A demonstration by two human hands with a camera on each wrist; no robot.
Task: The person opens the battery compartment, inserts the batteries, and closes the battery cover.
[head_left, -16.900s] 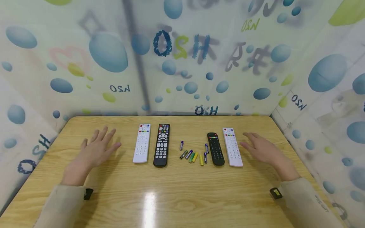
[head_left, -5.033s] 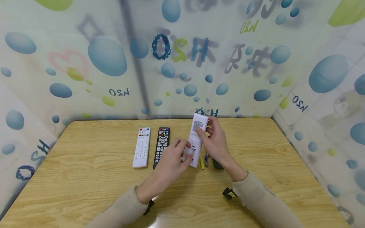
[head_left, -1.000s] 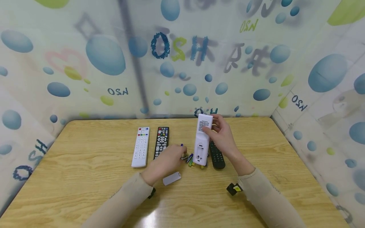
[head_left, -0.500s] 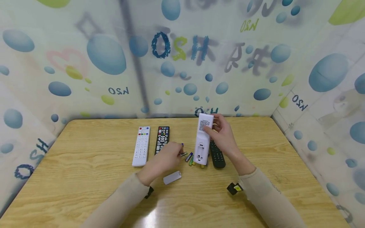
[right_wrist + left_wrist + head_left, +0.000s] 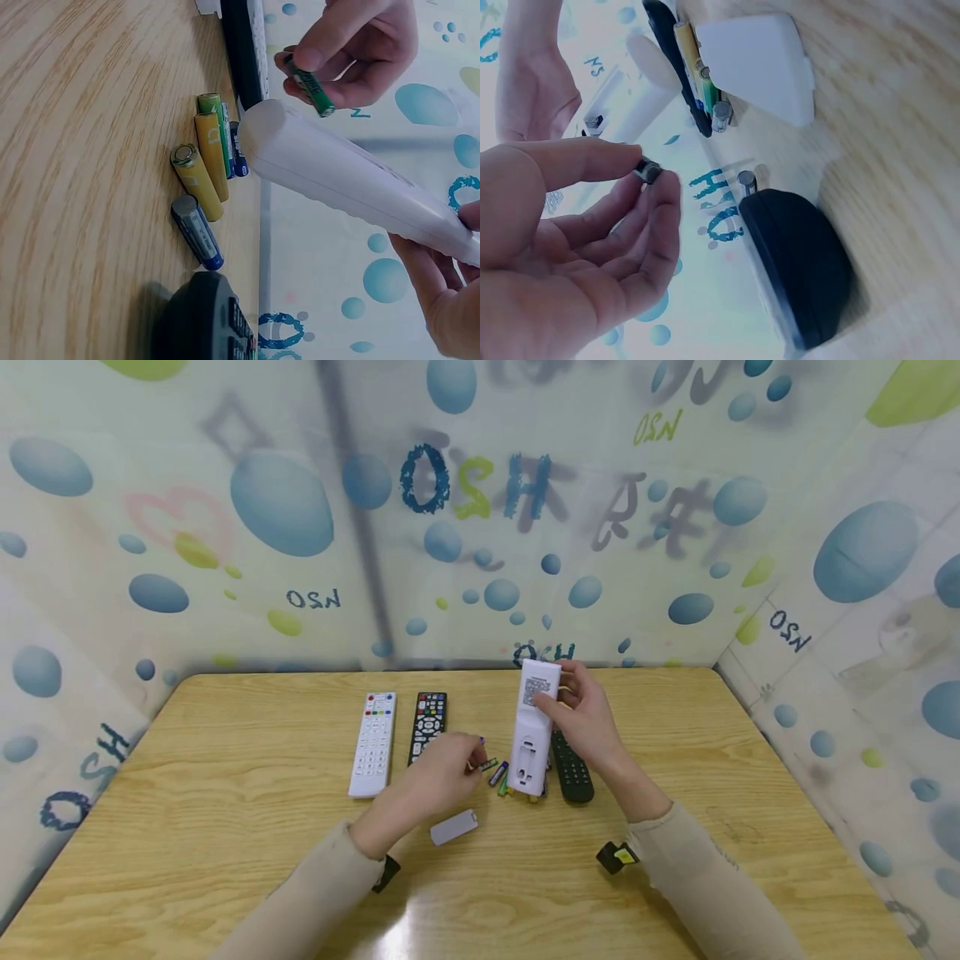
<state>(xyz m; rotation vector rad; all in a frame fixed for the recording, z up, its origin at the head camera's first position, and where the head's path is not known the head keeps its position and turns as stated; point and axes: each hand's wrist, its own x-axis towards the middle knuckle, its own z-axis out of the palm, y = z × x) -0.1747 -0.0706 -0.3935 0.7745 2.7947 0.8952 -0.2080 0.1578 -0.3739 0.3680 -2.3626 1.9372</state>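
Note:
In the head view my right hand [image 5: 588,722] grips a white remote [image 5: 534,717] by its upper part, thumb on the label. Its back faces me, and the battery bay [image 5: 528,758] at the lower end is uncovered with no battery inside. My left hand [image 5: 444,774] pinches a green battery [image 5: 310,86] between thumb and fingertips, just left of the remote and above the table. The white battery cover [image 5: 453,827] lies on the table in front of the left hand. Loose batteries [image 5: 212,154], yellow, green and blue, lie below the held remote.
A second white remote [image 5: 372,745] lies face up on the left, with a black remote [image 5: 428,720] beside it, partly behind the left hand. Another black remote [image 5: 572,770] lies right of the held one. A patterned curtain [image 5: 480,568] hangs behind the table [image 5: 247,752].
Both hands were spread at the sides at first. The right white remote was picked up and turned over, and its cover removed. Lately my left hand has lifted the green battery slightly from the group.

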